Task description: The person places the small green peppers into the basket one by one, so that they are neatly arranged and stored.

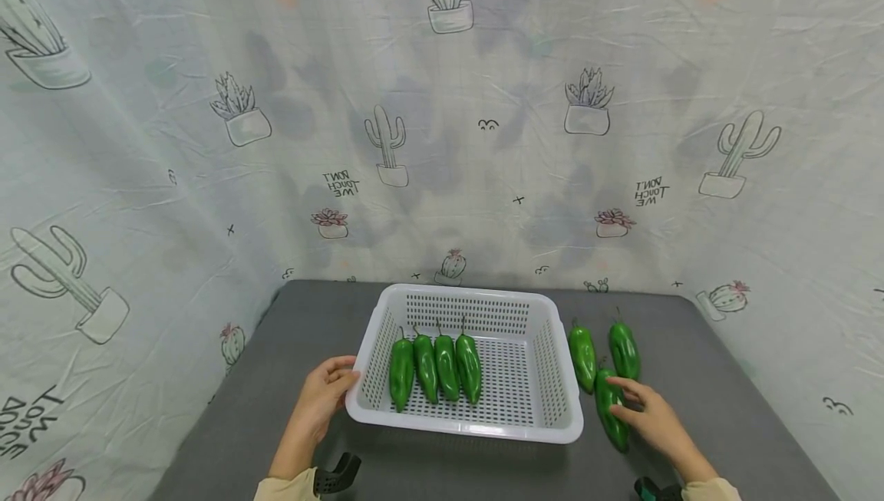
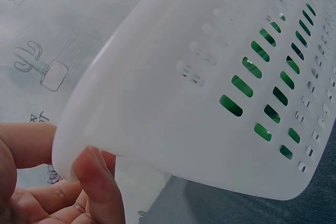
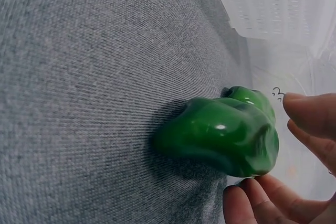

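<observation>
A white perforated plastic basket (image 1: 464, 427) stands on the grey table. Inside, toward its left, several green peppers (image 1: 446, 367) lie side by side. My left hand (image 1: 323, 393) grips the basket's left rim; the left wrist view shows the thumb (image 2: 97, 184) and fingers at the edge. To the right of the basket lie three more green peppers. Around the nearest pepper (image 1: 611, 413) my right hand (image 1: 649, 416) is spread. In the right wrist view, its thumb (image 3: 312, 113) is apart from that pepper, while fingertips (image 3: 239, 203) are close against its underside.
Just behind the nearest pepper are the other two loose peppers, one beside the basket wall (image 1: 582, 357) and one farther right (image 1: 625, 350). A cactus-printed cloth (image 1: 449, 140) hangs behind and beside the grey table (image 1: 249, 409).
</observation>
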A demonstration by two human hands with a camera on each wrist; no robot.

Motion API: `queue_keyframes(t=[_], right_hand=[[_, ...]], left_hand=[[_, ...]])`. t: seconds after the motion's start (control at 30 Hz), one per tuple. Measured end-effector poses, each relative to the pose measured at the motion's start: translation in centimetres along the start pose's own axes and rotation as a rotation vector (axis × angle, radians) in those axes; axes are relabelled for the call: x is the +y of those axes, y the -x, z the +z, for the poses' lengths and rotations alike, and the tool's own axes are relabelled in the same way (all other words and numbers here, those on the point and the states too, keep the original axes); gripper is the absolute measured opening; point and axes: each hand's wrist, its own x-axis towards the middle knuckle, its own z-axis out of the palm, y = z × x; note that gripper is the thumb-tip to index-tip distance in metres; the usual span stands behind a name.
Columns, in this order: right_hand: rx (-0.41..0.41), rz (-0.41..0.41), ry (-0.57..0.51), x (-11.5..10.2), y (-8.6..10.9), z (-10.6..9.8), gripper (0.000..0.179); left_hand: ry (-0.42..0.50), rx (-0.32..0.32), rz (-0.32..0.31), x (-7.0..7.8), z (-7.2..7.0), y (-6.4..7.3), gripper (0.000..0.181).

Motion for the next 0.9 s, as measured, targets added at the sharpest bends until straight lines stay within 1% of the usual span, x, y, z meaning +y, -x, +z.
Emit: queue_keyframes(t=[0.1, 0.23, 0.4, 0.67, 0.9], right_hand=[[0.001, 0.007, 0.015, 0.1, -0.2, 0.1, 0.055], [-0.001, -0.004, 0.035, 0.4, -0.6, 0.3, 0.054], [-0.018, -0.001, 0.051, 0.5, -1.1, 0.5, 0.055], [-0.024, 0.005, 0.054, 0.4, -1.5, 0.7, 0.057], [-0.028, 0.015, 0.054, 0.3, -1.5, 0.8, 0.059]], left_hand=[[0.0, -0.001, 0.001, 0.0, 0.0, 0.0, 0.036], [-0.001, -0.002, 0.003, 0.0, 0.0, 0.1, 0.036], [0.004, -0.003, 0.001, 0.1, 0.0, 0.1, 0.036], [-0.003, -0.01, 0.002, 0.1, 0.0, 0.1, 0.036], [-0.012, -0.012, -0.003, 0.0, -0.1, 0.1, 0.037]])
